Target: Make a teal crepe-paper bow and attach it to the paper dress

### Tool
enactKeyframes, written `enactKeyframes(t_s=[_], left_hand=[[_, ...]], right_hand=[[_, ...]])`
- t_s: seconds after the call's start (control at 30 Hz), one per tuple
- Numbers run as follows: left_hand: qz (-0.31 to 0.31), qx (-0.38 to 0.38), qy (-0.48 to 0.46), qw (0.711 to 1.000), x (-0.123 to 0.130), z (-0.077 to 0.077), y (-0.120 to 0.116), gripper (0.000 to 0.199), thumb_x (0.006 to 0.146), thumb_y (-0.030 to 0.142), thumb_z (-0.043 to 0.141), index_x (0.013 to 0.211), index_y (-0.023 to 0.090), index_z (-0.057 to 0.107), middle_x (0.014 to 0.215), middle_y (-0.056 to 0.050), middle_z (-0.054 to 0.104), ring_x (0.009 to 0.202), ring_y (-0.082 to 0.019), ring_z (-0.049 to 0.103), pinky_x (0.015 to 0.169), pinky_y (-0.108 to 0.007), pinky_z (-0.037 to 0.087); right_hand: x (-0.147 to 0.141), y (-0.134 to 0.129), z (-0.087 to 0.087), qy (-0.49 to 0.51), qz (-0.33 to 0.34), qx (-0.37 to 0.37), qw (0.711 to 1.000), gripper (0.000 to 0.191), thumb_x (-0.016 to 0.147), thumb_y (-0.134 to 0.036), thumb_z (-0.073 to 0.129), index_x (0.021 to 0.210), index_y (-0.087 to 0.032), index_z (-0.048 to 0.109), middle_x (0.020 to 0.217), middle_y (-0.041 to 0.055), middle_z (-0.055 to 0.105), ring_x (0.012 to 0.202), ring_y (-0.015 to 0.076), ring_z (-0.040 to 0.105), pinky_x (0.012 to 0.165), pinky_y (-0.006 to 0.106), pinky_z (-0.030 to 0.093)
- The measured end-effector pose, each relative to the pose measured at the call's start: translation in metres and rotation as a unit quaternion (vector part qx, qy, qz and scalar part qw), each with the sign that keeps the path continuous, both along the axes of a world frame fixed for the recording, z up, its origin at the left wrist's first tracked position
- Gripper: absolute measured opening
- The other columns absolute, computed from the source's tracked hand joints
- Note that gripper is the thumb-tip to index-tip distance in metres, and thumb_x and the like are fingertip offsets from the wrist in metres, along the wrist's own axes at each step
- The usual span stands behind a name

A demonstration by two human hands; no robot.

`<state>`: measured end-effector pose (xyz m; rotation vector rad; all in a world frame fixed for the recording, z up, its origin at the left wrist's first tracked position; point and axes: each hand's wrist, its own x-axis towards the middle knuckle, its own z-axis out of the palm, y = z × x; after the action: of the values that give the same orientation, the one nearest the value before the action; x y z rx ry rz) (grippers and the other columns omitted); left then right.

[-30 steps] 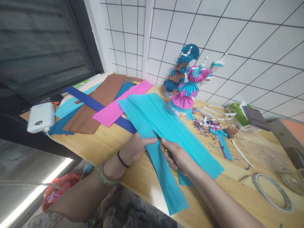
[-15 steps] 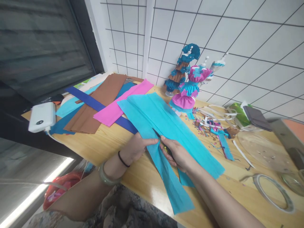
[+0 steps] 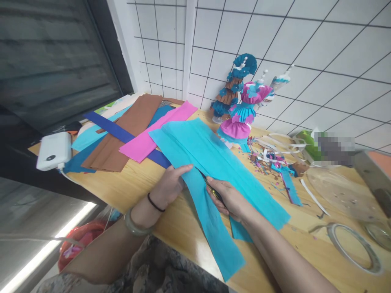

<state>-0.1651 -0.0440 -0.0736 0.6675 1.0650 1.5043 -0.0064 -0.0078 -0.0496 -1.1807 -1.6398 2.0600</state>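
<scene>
A wide sheet of turquoise crepe paper (image 3: 210, 150) lies across the wooden table, with a long strip partly cut from its near side and hanging toward me. My right hand (image 3: 224, 195) is closed around black scissors (image 3: 204, 177) with a yellow part near the grip; their blades sit in the cut between strip and sheet. My left hand (image 3: 174, 181) pinches the near edge of the paper, thumb on top, just left of the blade tips. The other fingers of that hand are hidden under the paper.
Folded brown paper (image 3: 122, 134), a pink strip (image 3: 159, 132) and a blue strip (image 3: 113, 129) overlap at the left, beside a white power bank (image 3: 54, 151). Paper-decorated figures (image 3: 236, 128) stand by the tiled wall. Paper scraps (image 3: 259, 158) and a tape roll (image 3: 351, 246) are at right.
My left hand has slid left and up along the paper edge, its thumb now laid over the sheet. The scissors have shifted only slightly, and the strip's loose end has swung a little left.
</scene>
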Motion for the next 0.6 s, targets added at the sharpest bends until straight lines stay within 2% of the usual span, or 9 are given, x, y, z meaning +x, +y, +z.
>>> enactKeyframes(t_s=[0.17, 0.33, 0.6], left_hand=[[-0.034, 0.005, -0.071, 0.997, 0.0025, 0.0044, -0.0007, 0.027, 0.063, 0.018, 0.069, 0.089, 0.019, 0.066, 0.096, -0.003, 0.068, 0.085, -0.021, 0.062, 0.077, -0.034, 0.050], [-0.038, 0.016, -0.049, 0.998, 0.0023, 0.0001, -0.0021, 0.027, 0.064, 0.018, 0.069, 0.090, 0.023, 0.066, 0.098, -0.002, 0.068, 0.088, -0.022, 0.062, 0.079, -0.034, 0.049], [-0.044, 0.023, -0.037, 0.998, 0.0038, 0.0012, -0.0027, 0.020, 0.066, 0.018, 0.067, 0.086, 0.022, 0.065, 0.094, -0.001, 0.068, 0.085, -0.021, 0.062, 0.079, -0.035, 0.048]], right_hand=[[0.0013, 0.0019, -0.0008, 0.022, 0.016, -0.020, 0.999, 0.041, 0.083, -0.052, 0.040, 0.063, -0.017, 0.046, 0.031, -0.0102, 0.031, 0.023, 0.0033, 0.022, 0.027, 0.015, 0.017], [-0.0003, 0.0040, 0.0024, 0.034, 0.029, -0.034, 0.998, 0.040, 0.083, -0.052, 0.042, 0.063, -0.018, 0.046, 0.032, -0.0102, 0.032, 0.024, 0.0034, 0.022, 0.028, 0.015, 0.018], [-0.0047, 0.0095, 0.0039, 0.052, 0.046, -0.042, 0.997, 0.039, 0.085, -0.049, 0.040, 0.063, -0.018, 0.045, 0.032, -0.0098, 0.033, 0.024, 0.0039, 0.022, 0.028, 0.016, 0.017]])
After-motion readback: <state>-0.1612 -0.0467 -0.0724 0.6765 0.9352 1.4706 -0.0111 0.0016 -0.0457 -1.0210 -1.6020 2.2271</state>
